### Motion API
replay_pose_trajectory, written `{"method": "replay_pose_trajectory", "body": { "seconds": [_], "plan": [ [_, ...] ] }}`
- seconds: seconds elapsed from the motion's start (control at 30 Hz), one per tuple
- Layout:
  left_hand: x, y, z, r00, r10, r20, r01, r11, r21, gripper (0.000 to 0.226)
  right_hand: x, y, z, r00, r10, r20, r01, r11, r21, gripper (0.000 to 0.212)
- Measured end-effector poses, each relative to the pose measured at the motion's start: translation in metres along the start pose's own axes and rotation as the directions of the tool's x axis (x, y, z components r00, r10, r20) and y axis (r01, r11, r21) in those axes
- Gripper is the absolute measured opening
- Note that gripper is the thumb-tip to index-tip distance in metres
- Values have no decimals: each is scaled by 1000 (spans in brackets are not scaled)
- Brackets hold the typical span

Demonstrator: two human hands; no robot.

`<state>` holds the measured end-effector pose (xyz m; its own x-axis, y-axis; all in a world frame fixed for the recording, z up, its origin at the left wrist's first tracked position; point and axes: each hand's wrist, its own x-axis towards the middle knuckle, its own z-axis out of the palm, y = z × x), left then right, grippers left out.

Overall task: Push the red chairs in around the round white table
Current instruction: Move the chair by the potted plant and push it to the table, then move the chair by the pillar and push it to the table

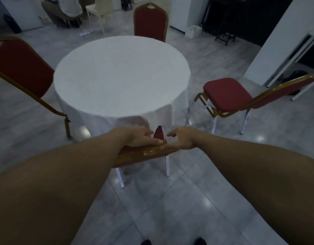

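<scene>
A round table (pixel 120 75) under a white cloth stands in the middle of the view. Right in front of me is a red chair with a gold frame (pixel 143 154), its seat tucked under the cloth. My left hand (pixel 140 137) and my right hand (pixel 181 138) rest side by side on the top of its backrest, fingers over the front. A second red chair (pixel 20 68) stands close at the table's left. A third one (pixel 150 22) sits at the far side. The fourth red chair (pixel 227 96) stands apart from the table on the right, its whole seat showing.
The floor is glossy grey tile. A white wall corner (pixel 276 41) and a white table frame (pixel 301 50) stand behind the right chair. A white bag (pixel 193 30) and a dark stool (pixel 225 36) are at the back right. A cream chair (pixel 101 11) and a seated person are at the back left.
</scene>
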<state>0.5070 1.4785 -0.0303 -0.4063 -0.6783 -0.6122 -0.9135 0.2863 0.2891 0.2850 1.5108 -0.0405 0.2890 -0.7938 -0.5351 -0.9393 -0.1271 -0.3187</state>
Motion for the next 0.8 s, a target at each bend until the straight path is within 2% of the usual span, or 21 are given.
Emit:
{"method": "replay_pose_trajectory", "body": {
  "seconds": [0.13, 0.3, 0.47, 0.7, 0.8],
  "plan": [
    [11, 57, -20, 986, -4, -164, 4, 1000, -1, 83, -32, 42, -33, 994, 64, -88, -65, 998, -5, 101],
    [28, 138, -44, 968, 21, -249, -12, 999, 40, 85, -76, 113, -74, 977, 123, -176, -125, 992, -3, 111],
    [50, 219, -61, 956, 36, -291, -13, 996, 83, 86, -110, 183, -110, 959, 134, -248, -143, 990, -16, 120],
    [99, 316, -77, 950, 108, -293, -67, 987, 146, 86, -141, 277, -146, 947, 140, -289, -152, 988, -21, 97],
    [124, 354, -89, 946, 156, -285, -109, 979, 174, 77, -143, 315, -161, 936, 182, -301, -195, 981, -13, 104]
  ]
}}
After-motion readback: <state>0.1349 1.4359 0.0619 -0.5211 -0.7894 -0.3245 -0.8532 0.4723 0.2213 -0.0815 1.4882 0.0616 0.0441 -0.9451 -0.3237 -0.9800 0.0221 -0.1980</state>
